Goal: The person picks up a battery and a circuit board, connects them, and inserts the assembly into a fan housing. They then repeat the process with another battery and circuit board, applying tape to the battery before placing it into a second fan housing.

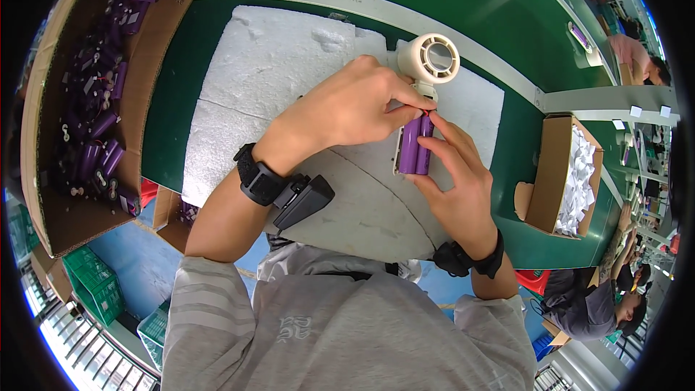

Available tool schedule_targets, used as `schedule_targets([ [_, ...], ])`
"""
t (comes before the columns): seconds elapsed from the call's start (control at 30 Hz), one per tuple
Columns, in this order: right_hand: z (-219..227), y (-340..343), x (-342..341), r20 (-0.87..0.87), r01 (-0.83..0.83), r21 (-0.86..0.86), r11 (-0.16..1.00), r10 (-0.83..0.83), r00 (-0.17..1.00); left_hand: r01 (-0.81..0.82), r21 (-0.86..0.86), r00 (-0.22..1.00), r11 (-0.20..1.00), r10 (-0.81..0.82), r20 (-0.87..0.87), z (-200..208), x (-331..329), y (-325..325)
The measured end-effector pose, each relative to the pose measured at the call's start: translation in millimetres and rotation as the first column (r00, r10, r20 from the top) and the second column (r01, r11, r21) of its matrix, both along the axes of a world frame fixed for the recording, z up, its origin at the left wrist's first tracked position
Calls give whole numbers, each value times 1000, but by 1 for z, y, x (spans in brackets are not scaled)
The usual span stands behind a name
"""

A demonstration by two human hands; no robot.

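Observation:
A small cream handheld fan [410, 56] lies on the white foam board [264, 65], its round head pointing away from me. In its open handle sits a pair of purple cylindrical battery cells [410, 148], side by side. My left hand [355, 105] reaches across from the left, thumb and forefinger pinched at a thin red wire [427, 111] by the cells' far end. My right hand [463, 174] grips the cells and handle from the right, its thumb near their lower end and fingertips along their side. The fingertips partly hide the wire and the handle's neck.
At the left stands a tall cardboard box [163, 36] of purple battery cells. A smaller cardboard box [546, 177] with white pieces is on the green table [507, 242] at right. Green crates [94, 286] stand on the floor at lower left. People [590, 311] sit further right.

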State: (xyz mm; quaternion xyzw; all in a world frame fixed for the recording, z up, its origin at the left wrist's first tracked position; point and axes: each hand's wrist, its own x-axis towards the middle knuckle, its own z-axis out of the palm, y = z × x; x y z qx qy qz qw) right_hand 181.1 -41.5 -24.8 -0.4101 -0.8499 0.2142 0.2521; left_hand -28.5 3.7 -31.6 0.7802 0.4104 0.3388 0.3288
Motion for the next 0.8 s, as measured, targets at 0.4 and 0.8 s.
schedule_targets([
  [0.4,0,17,-8,-138,70,-355,932,-126,982,16,-294,998,956,-32,-49,9,-2,6],
  [0.8,-14,21,5,-247,-25,-265,964,-43,968,21,-91,1000,996,-21,2,-9,5,-2],
])
